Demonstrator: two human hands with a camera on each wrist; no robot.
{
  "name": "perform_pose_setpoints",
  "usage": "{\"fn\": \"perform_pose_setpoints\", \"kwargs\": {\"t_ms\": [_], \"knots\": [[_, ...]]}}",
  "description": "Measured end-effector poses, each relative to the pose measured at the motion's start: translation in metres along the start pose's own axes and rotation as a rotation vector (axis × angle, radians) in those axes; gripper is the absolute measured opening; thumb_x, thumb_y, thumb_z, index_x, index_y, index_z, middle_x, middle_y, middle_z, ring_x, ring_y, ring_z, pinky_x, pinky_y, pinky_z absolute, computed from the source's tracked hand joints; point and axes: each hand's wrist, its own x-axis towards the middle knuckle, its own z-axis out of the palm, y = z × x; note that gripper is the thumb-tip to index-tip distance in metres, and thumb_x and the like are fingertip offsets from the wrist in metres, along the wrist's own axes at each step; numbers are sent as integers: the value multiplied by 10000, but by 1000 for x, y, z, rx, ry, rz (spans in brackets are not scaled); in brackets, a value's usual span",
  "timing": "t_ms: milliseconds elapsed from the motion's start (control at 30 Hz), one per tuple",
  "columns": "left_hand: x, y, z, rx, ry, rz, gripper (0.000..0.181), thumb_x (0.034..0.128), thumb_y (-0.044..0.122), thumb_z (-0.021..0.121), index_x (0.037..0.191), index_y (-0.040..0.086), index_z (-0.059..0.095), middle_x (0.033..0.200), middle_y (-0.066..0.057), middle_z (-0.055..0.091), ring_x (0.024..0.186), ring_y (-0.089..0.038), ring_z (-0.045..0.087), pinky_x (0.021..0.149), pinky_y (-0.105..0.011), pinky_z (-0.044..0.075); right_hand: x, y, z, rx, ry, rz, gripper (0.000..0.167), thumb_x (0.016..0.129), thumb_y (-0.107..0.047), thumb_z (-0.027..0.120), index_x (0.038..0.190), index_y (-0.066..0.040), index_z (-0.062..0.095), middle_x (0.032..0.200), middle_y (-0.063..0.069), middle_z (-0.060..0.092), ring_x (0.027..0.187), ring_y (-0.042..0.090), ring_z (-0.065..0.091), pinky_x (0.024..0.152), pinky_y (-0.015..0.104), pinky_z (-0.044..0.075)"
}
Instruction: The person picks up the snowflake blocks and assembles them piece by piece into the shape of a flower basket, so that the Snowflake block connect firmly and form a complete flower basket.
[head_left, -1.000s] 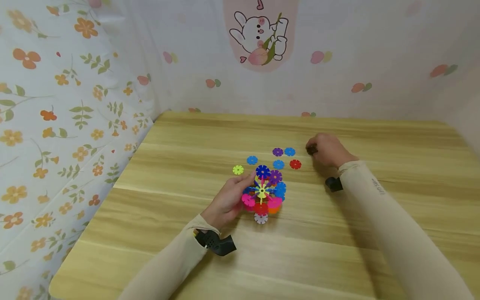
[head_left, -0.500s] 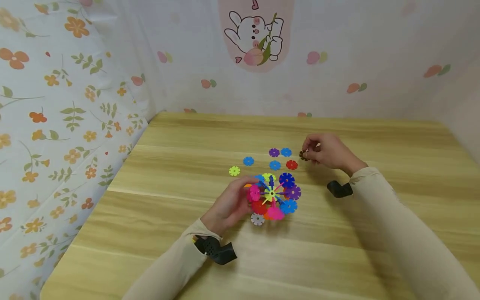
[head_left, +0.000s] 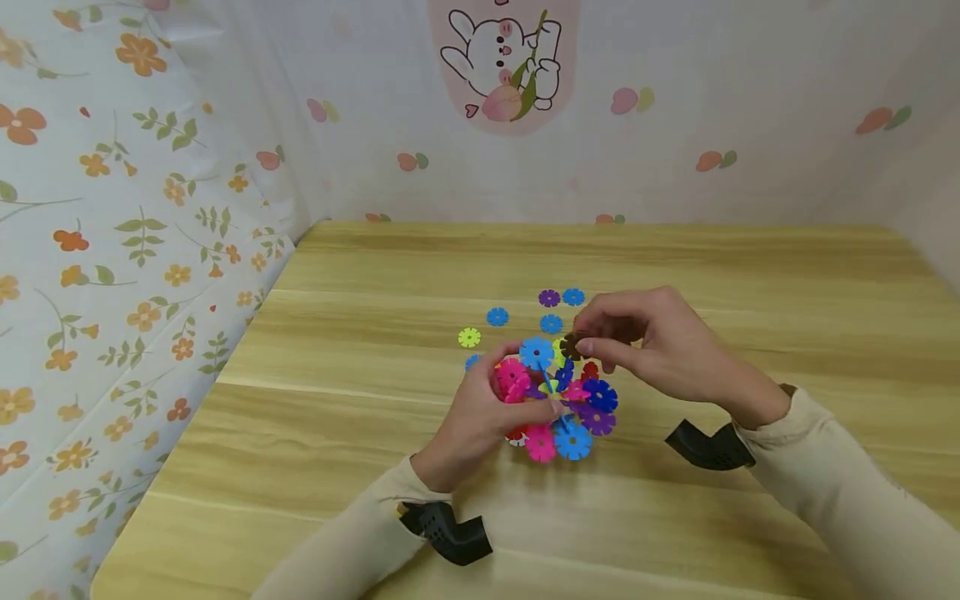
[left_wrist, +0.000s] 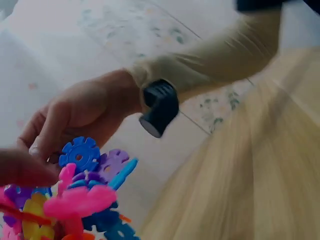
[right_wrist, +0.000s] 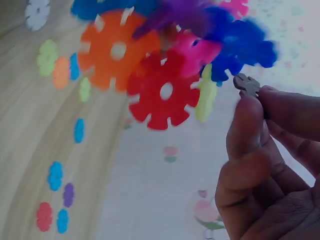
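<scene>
Currently, your left hand [head_left: 480,417] grips rounded cluster of multicoloured notched plastic discs [head_left: 576,391] over pale wood-grain tabletop [head_left: 757,267]. Your right hand [head_left: 678,350], at cluster's 2 o'clock, pinches dark brown notched plastic disc [head_left: 572,345] between thumb and fingers, near cluster's 12 o'clock edge; whether they touch, cannot tell. Lying loose beyond cluster: purple notched plastic disc [head_left: 549,297] at 12 o'clock, light-blue notched plastic disc [head_left: 497,317] at 11, yellow-green notched plastic disc [head_left: 469,337] at 10.
</scene>
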Motion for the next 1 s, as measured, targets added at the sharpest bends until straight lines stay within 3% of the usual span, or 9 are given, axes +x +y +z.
{"fn": "perform_pose_setpoints", "kwargs": {"t_ms": [100, 167, 300, 433, 533, 767, 1000], "knots": [[-4, 3, 4, 166, 86, 173, 486, 806, 61, 782, 1238, 45, 559, 1010, -139, 677, 757, -47, 663, 688, -225, 592, -6, -7, -2, -49, 70, -92, 188, 866, 19, 737, 927, -158, 722, 763, -80, 697, 597, 50, 583, 538, 206, 514], [-6, 3, 6, 241, 117, 279, 419, 803, 53, 781, 1176, 24, 593, 997, -183, 679, 725, -31, 652, 635, -229, 584, -10, -11, -3, -90, 97, -135, 226, 838, 30, 760, 919, -179, 730, 769, -125, 692, 596, 18, 563, 527, 178, 486], [-8, 5, 8, 323, 145, 372, 394, 800, 63, 787, 1149, 18, 609, 1003, -169, 689, 758, -10, 656, 634, -268, 602, -18, -15, -2, -160, 135, -186, 312, 783, 60, 797, 887, -225, 727, 794, -175, 692, 597, -24, 517, 523, 141, 430], [-9, 6, 10, 306, 152, 377, 398, 798, 56, 786, 1154, 11, 615, 1012, -181, 688, 778, -1, 671, 670, -285, 618, -20, -18, 3, -197, 172, -250, 350, 743, 78, 818, 881, -231, 727, 810, -141, 719, 608, -44, 489, 541, 121, 410], [-10, 7, 11, 290, 156, 381, 408, 798, 52, 787, 1170, 8, 624, 1031, -187, 688, 798, -20, 688, 696, -290, 624, -20, -18, 8, -240, 225, -300, 277, 751, 48, 823, 875, -184, 736, 805, -101, 722, 621, -48, 467, 550, 104, 391], [-10, 10, 9, 364, 198, 431, 411, 797, 68, 796, 1167, 21, 625, 1036, -167, 730, 837, -188, 752, 702, -289, 627, -20, -18, 19, -228, 329, -231, 271, 723, 113, 805, 833, -124, 734, 708, -86, 636, 606, -36, 460, 552, 115, 403], [-10, 9, 9, 349, 180, 391, 400, 802, 52, 796, 1159, 9, 622, 1057, -168, 711, 855, -178, 744, 728, -301, 629, -20, -18, 23, -235, 288, -261, 285, 698, 111, 824, 808, -131, 721, 704, -90, 631, 586, -25, 423, 516, 110, 357]]}}
